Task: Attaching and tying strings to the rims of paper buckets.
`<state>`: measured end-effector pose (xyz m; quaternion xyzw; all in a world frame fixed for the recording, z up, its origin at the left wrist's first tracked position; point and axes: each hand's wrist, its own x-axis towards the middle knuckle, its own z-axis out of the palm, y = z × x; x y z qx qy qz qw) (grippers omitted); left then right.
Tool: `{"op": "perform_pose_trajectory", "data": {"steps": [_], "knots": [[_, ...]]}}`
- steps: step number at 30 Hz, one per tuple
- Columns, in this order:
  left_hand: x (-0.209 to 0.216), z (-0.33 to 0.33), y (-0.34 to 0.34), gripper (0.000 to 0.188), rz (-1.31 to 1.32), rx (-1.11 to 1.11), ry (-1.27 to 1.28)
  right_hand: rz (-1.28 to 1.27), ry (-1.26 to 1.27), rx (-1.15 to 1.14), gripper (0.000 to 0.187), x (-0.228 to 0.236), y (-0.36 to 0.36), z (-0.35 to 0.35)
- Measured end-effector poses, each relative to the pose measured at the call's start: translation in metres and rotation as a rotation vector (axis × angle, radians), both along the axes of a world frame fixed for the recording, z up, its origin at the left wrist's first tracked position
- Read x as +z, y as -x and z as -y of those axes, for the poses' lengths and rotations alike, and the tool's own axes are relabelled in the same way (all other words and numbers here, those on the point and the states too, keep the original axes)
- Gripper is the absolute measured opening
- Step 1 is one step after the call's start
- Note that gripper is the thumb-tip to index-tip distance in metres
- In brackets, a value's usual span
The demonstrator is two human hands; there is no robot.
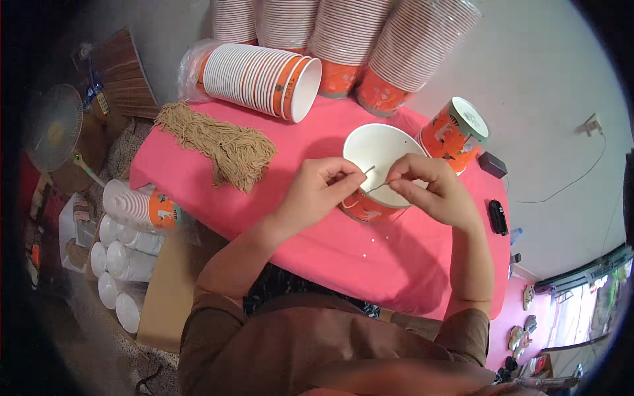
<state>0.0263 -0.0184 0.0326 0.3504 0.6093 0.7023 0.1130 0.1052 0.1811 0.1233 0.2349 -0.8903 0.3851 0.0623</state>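
Observation:
A large orange paper bucket (373, 212) with a white inside stands upright on the pink-covered table, right in front of me. Just over its near rim, my left hand (321, 188) is closed in a pinch on a thin dark cord (370, 168), whose short end sticks out past the fingertips. My right hand (429, 187) pinches a thin dark strand at the same rim, to the right. Whether both hands hold one cord or two pieces, I cannot tell. To the left of the hands lies a bundle of tan yarn strands (224, 144).
A nested stack of paper buckets (247, 80) lies at the back left; several wrapped stacks (350, 39) stand behind. An upturned orange bucket (444, 135), a black box (492, 165) and a black object (498, 218) sit right. A cardboard box (177, 284) with wrapped stacks stands at lower left.

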Motion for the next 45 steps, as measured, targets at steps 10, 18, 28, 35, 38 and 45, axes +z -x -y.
{"op": "perform_pose_trajectory", "data": {"steps": [10, 18, 28, 35, 38, 45], "knots": [[-0.003, -0.004, -0.010, 0.017, 0.033, -0.214, -0.121, 0.112, 0.047, -0.115, 0.006, -0.015, 0.029, 0.005], [-0.007, 0.003, 0.001, 0.016, 0.180, -0.200, -0.052, -0.311, -0.051, -0.008, 0.018, -0.021, 0.010, 0.013], [-0.014, 0.011, 0.004, 0.016, 0.166, -0.173, -0.021, -0.369, -0.104, -0.085, 0.008, -0.001, 0.001, 0.001], [-0.012, 0.013, -0.008, 0.012, 0.139, -0.089, -0.093, -0.497, -0.180, 0.009, 0.006, -0.002, 0.004, 0.013], [-0.011, 0.011, -0.011, 0.012, 0.150, -0.086, -0.124, -0.486, -0.239, 0.052, 0.007, -0.003, 0.011, 0.022], [-0.016, 0.010, -0.012, 0.012, 0.214, -0.140, -0.151, -0.509, -0.306, 0.012, 0.010, -0.015, 0.018, 0.028]]}}
